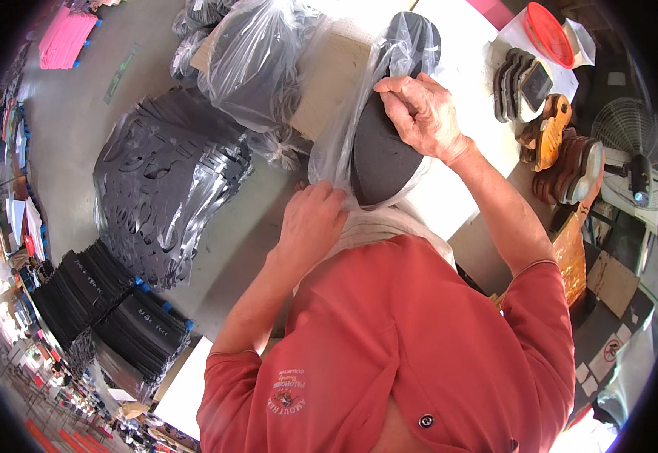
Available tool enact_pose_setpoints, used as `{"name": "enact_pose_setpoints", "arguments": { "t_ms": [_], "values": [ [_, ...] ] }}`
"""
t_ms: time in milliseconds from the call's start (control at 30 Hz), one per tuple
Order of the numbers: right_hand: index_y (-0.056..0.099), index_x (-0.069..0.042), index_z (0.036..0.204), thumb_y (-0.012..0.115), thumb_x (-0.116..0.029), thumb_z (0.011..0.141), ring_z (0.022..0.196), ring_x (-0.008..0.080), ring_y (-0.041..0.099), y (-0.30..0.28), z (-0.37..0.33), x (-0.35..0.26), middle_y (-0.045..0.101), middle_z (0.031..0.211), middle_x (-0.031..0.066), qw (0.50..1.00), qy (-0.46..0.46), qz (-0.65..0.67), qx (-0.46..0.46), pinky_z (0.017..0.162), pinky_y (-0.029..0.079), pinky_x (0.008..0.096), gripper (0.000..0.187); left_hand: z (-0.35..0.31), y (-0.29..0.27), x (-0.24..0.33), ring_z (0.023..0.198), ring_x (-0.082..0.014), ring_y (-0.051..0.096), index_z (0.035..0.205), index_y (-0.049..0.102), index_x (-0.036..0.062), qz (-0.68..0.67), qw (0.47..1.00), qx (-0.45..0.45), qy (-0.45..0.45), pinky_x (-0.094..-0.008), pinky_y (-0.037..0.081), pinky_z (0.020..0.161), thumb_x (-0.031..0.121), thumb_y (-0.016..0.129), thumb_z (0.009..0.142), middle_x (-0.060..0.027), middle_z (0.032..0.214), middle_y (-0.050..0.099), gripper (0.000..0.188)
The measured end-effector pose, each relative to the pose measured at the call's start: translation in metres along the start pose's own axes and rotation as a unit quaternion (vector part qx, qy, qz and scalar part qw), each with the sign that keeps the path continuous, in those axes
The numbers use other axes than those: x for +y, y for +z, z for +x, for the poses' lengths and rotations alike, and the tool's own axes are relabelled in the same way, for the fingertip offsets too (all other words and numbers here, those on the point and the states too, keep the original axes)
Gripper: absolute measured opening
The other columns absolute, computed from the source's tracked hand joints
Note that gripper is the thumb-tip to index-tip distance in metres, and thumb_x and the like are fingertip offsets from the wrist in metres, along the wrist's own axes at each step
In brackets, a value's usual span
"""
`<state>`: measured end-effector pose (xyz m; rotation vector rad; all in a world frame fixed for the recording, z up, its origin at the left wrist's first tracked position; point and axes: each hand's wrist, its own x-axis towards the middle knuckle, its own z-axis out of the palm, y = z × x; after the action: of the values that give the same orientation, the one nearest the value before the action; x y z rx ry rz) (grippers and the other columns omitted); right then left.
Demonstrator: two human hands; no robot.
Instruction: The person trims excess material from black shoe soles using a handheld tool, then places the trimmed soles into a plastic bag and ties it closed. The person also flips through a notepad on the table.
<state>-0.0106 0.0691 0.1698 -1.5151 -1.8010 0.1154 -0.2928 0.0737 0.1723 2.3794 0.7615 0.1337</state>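
Black sole-shaped pieces (pixel 378 158) lie inside a clear plastic bag (pixel 334 140) at the edge of the white table (pixel 474 143) in front of me. My right hand (pixel 425 119) is on top of the pieces, fingers curled and pressed together on the plastic. On the near left side of the bag, my left hand (pixel 314 219) is closed on the plastic film, its fingertips partly hidden. More black shows through the wrinkled far end of the bag. How many pieces are stacked inside cannot be made out.
Filled clear bags (pixel 257 68) stand at the far left, beside wrapped black cut-out sheets (pixel 166 181). Black sheet stacks (pixel 125 317) sit lower left. At right are sole-shaped blocks (pixel 521 84), orange and brown shaped pieces (pixel 568 172), a red basin (pixel 548 34) and a fan (pixel 628 132).
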Motion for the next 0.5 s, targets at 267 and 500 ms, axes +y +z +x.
{"name": "enact_pose_setpoints", "arguments": {
  "t_ms": [267,500],
  "values": [
    [0.065,-0.01,0.109,0.066,-0.002,0.085,0.066,0.0263,0.065,0.001,-0.001,0.0,0.067,0.08,0.004,0.999,-0.02,-0.023,0.019,0.064,0.049,0.0395,0.026,-0.001,-0.043,0.022,0.102,-0.0242,0.058,0.073,0.065,0.0077,0.013,0.972,0.023,0.233,-0.0403,0.047,0.085,0.013,0.072,0.073,-0.0051,0.089,0.063,0.009],
    [0.066,-0.011,0.109,0.066,-0.002,0.083,0.062,0.0268,0.062,0.003,-0.002,0.002,0.066,0.077,0.0037,1.0,-0.005,-0.012,0.021,0.064,0.049,0.0402,0.027,0.009,-0.05,0.02,0.092,-0.0314,0.067,0.079,0.065,0.0067,0.031,0.975,-0.175,0.132,-0.0435,0.051,0.083,0.015,0.074,0.078,-0.0095,0.083,0.068,0.012]
  ]
}}
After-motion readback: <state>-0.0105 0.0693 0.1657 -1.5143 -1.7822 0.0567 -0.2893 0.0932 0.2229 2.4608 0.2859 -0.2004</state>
